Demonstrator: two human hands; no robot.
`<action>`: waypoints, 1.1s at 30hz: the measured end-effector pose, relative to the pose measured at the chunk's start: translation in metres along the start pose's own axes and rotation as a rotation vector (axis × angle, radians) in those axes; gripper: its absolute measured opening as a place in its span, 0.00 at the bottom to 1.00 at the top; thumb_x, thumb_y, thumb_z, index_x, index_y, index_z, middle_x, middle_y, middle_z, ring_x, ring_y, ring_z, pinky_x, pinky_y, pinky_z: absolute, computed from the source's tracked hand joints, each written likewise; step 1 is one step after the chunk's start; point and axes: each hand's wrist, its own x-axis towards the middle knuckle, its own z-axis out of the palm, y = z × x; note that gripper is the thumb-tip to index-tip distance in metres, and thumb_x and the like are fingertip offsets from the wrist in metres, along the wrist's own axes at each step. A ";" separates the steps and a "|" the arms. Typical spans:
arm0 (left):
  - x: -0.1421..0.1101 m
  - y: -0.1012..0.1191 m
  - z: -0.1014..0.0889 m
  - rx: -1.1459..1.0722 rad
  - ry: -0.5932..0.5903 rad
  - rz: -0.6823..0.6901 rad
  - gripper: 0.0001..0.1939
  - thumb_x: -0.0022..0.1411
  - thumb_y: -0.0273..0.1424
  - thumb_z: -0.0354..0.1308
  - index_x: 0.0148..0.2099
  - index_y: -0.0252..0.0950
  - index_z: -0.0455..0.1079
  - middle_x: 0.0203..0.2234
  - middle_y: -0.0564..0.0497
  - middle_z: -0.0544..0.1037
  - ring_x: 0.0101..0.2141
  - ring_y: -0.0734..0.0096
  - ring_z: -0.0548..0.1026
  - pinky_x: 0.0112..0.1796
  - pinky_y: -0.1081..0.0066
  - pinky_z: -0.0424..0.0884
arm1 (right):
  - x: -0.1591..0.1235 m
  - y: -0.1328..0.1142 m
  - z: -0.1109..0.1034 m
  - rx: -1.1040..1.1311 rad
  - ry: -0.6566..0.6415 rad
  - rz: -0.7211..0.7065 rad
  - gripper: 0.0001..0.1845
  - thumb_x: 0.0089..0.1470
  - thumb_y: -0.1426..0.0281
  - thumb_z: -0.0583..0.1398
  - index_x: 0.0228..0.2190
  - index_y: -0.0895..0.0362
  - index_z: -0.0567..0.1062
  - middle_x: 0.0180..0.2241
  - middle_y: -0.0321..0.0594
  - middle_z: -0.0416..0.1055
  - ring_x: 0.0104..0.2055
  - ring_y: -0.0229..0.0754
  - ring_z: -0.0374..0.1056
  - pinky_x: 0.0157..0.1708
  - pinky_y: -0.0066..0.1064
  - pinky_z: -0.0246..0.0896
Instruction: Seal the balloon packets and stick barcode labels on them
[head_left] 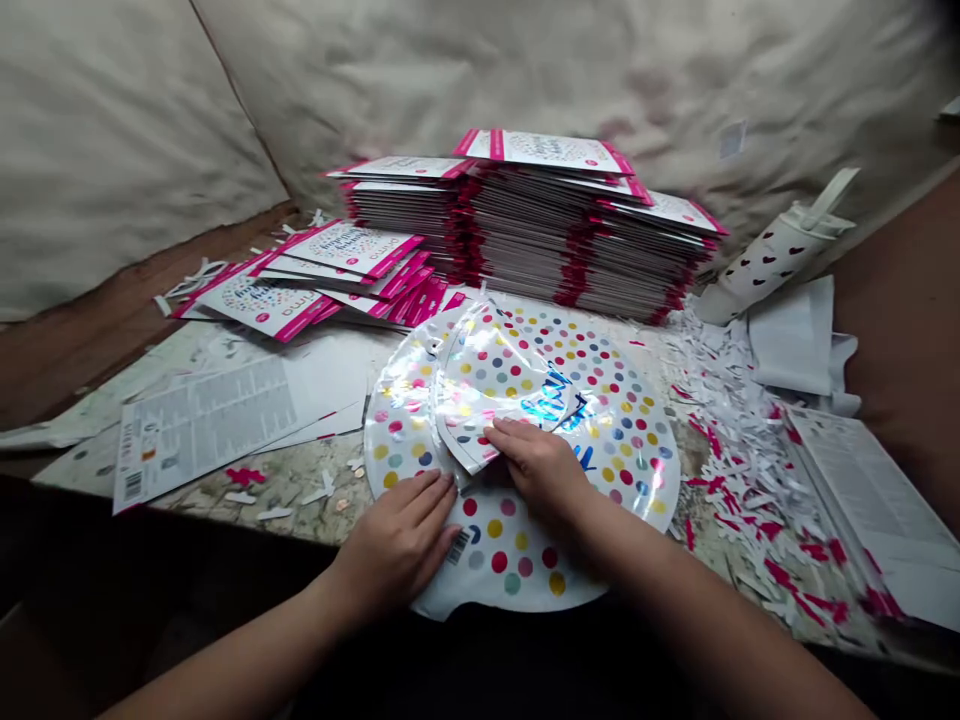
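A flat round foil balloon (622, 430) with coloured dots and blue lettering lies at the table's near edge. Its left part is folded over toward the middle into a shiny flap (487, 375). My right hand (540, 465) presses down on the lower edge of that flap, fingers close together. My left hand (401, 540) lies flat on the balloon's lower left rim, fingers stretched out, beside a small barcode label (459, 547). Neither hand grips anything.
Tall stacks of pink-edged packaged cards (555, 225) stand behind the balloon, with a lower spread (315, 275) to the left. Printed sheets (217, 415) lie at left, white and pink paper scraps (742, 460) at right, and a heart-print bag (780, 255) far right.
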 end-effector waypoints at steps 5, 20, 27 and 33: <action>0.000 -0.002 -0.003 -0.011 0.001 -0.029 0.13 0.61 0.29 0.53 0.46 0.30 0.70 0.41 0.42 0.77 0.43 0.58 0.73 0.44 0.62 0.71 | 0.000 -0.003 0.006 -0.047 -0.187 -0.016 0.25 0.53 0.78 0.50 0.53 0.61 0.67 0.57 0.46 0.61 0.61 0.47 0.54 0.60 0.43 0.48; 0.085 0.005 -0.026 -0.631 -0.488 -0.074 0.11 0.61 0.31 0.50 0.31 0.36 0.72 0.23 0.54 0.76 0.25 0.77 0.72 0.27 0.78 0.66 | -0.048 0.033 -0.009 -0.249 0.163 -0.281 0.19 0.56 0.78 0.50 0.46 0.63 0.73 0.47 0.50 0.72 0.51 0.47 0.67 0.51 0.41 0.64; 0.135 -0.005 0.045 -0.320 -0.470 0.150 0.23 0.63 0.28 0.44 0.60 0.31 0.57 0.60 0.39 0.59 0.60 0.57 0.55 0.56 0.57 0.53 | -0.069 0.050 -0.029 -0.209 0.109 -0.470 0.17 0.60 0.77 0.49 0.47 0.61 0.70 0.48 0.46 0.71 0.53 0.42 0.65 0.53 0.40 0.61; 0.129 0.005 0.066 -0.193 -0.532 0.017 0.28 0.65 0.41 0.40 0.65 0.42 0.45 0.64 0.44 0.44 0.63 0.48 0.42 0.56 0.42 0.40 | -0.097 0.041 -0.026 0.059 0.119 -0.353 0.13 0.56 0.76 0.53 0.43 0.58 0.72 0.45 0.45 0.74 0.52 0.40 0.66 0.55 0.38 0.56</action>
